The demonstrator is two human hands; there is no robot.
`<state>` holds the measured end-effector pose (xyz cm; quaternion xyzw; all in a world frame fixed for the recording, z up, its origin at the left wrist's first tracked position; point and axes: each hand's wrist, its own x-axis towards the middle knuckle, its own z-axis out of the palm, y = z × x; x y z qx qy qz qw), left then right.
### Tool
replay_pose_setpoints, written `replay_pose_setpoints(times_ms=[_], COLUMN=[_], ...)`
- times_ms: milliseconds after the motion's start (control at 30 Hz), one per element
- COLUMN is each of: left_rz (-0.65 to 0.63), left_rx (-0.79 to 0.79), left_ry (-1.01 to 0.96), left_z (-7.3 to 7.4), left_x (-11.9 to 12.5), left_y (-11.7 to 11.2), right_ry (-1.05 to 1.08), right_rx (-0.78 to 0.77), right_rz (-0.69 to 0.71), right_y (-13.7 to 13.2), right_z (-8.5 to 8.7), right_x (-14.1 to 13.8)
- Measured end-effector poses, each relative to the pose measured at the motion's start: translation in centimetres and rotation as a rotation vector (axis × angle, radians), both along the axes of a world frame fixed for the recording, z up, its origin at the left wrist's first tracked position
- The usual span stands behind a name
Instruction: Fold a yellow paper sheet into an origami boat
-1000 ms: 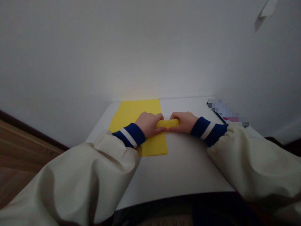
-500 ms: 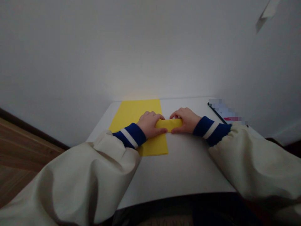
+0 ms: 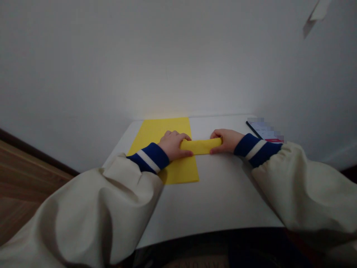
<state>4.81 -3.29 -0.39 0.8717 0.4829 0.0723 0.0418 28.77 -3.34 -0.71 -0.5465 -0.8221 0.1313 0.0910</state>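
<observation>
Between my hands a folded strip of yellow paper (image 3: 202,147) is held level, its long side running left to right. My left hand (image 3: 174,145) pinches its left end, thumb on the near side and fingers on the far side. At the other end, my right hand (image 3: 225,140) grips it the same way. Beneath my left hand and forearm lies a larger yellow paper sheet (image 3: 184,173), partly covered by the sleeve. The strip overlaps the right edge of that sheet.
The white table (image 3: 220,204) stands against a pale wall (image 3: 167,67). A tablet-like device (image 3: 264,131) with a blurred screen rests at the table's back right. Wooden furniture (image 3: 25,186) is at the left.
My hands have spread apart along the strip, the left a little leftward and the right a little rightward. More of the strip's middle shows between them.
</observation>
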Motion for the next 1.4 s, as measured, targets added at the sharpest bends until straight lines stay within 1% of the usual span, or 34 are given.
replay_pose_setpoints(times_ms=[167, 267, 433, 567, 667, 767, 833, 933, 1033, 1100, 1167, 1233, 1300, 1333, 1400], left_rz=[-0.047, -0.082, -0.117, -0.116, -0.125, -0.126, -0.137, -0.172, -0.233, -0.253, -0.240, -0.215, -0.193, -0.191, -0.196], left_rx=[-0.054, -0.091, -0.115, -0.048, 0.027, 0.082, 0.118, 0.151, 0.151, 0.143, 0.124, 0.102, 0.091, 0.093, 0.116], left_ry=[0.046, 0.027, 0.019, 0.045, 0.056, 0.032, 0.006, -0.035, -0.054, -0.117, -0.236, -0.361, -0.453, -0.482, -0.523], left_z=[0.1, 0.2, 0.4, 0.0, -0.4, -0.5, -0.3, 0.1, 0.3, 0.2, 0.0, -0.1, 0.0, 0.1, 0.3], left_x=[-0.4, -0.7, -0.9, -0.6, -0.6, -0.6, -0.5, -0.3, -0.1, -0.1, -0.1, 0.0, 0.2, 0.2, 0.4], left_y=[0.7, 1.0, 0.8, 0.7, 0.8, 0.7, 0.3, -0.5, -1.0, -0.9, -0.7, -0.6, -0.5, -0.5, -0.5], right_ry=[-0.007, 0.021, 0.195, 0.384, 0.483, 0.574, 0.642, 0.750, 0.911, 1.053, 1.171, 1.203, 1.190, 1.205, 1.289], right_rx=[-0.036, -0.078, -0.157, -0.171, -0.240, -0.308, -0.289, -0.216, -0.206, -0.210, -0.229, -0.288, -0.358, -0.374, -0.346], right_rz=[-0.019, -0.010, -0.009, -0.078, -0.123, -0.191, -0.225, -0.247, -0.304, -0.362, -0.381, -0.353, -0.311, -0.296, -0.243], right_y=[0.1, 0.2, 0.5, 0.8, 0.6, 0.1, -0.3, -0.6, -0.6, -0.7, -0.9, -1.2, -1.6, -1.8, -2.1], right_z=[0.0, -0.1, -0.3, -0.6, -0.7, -0.3, 0.0, 0.5, 1.0, 1.3, 1.5, 1.7, 1.7, 1.7, 1.8], right_x=[0.4, 0.6, 0.9, 0.7, 0.3, -0.3, -0.7, -1.3, -1.8, -2.2, -2.5, -2.9, -3.2, -3.4, -3.7])
